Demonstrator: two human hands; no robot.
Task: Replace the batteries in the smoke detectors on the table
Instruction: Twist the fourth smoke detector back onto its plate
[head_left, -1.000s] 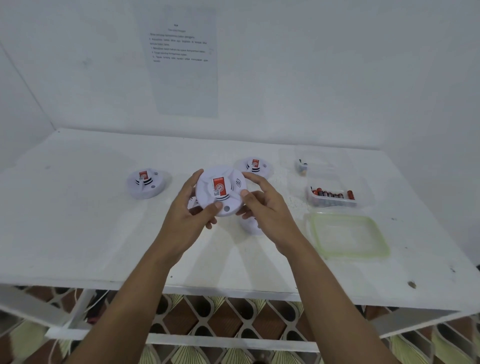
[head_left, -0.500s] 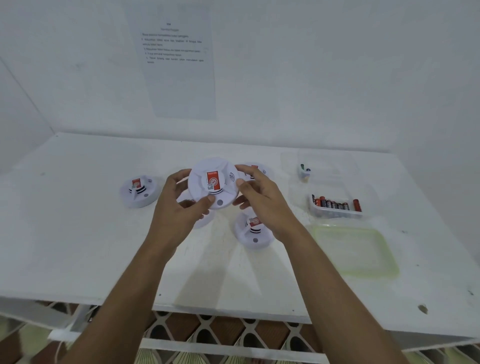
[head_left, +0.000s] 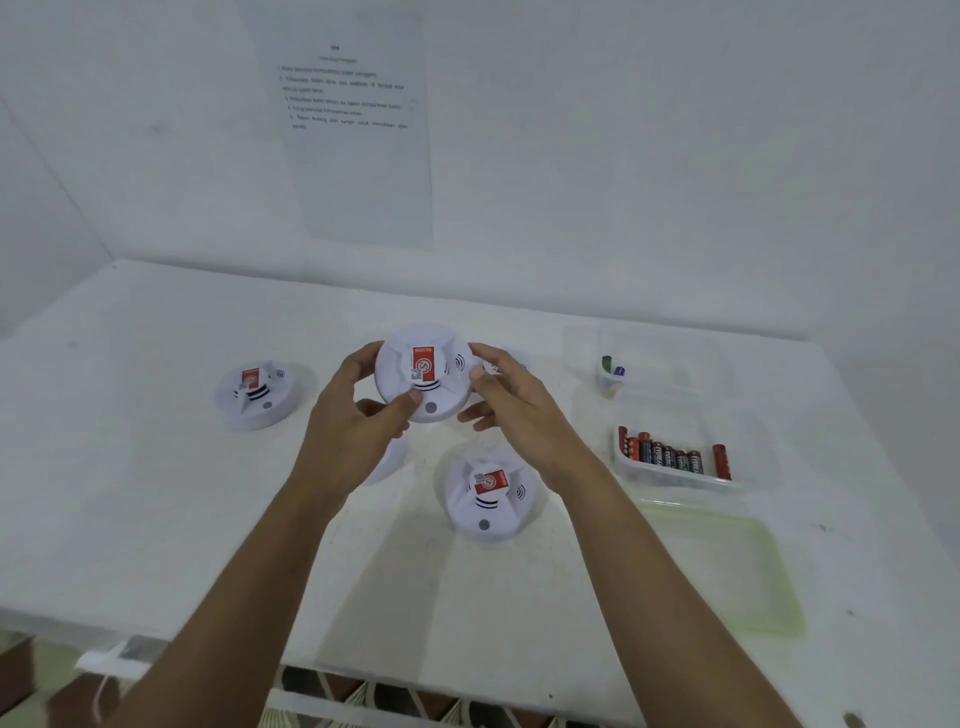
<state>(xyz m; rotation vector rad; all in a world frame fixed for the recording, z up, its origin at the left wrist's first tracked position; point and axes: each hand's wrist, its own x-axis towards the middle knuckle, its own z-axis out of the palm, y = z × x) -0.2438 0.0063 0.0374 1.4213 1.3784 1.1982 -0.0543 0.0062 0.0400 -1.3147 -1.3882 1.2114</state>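
- Head view: the detector (head_left: 423, 374) is held above the table's (head_left: 156, 493) middle, with its red label facing the camera.
- Left hand (head_left: 353, 421) grips its 8 o'clock rim, thumb on the face. Right hand (head_left: 511, 400) pinches the 3 o'clock edge — both curl round it.
- Second detector (head_left: 257, 395) lies at 9 o'clock, third detector (head_left: 488, 493) at 5 o'clock.
- Batteries (head_left: 670, 457) stand in a clear tub (head_left: 670, 480) at 4 o'clock — green lid (head_left: 727, 566) lies just nearer the camera.

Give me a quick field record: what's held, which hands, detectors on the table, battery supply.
held: smoke detector, lifted above the table, red label toward the camera
left hand: grips its left rim, thumb on the face
right hand: holds its right rim
resting on table: left detector; front detector; others partly hidden behind the hands
supply: batteries in a clear tray, right side
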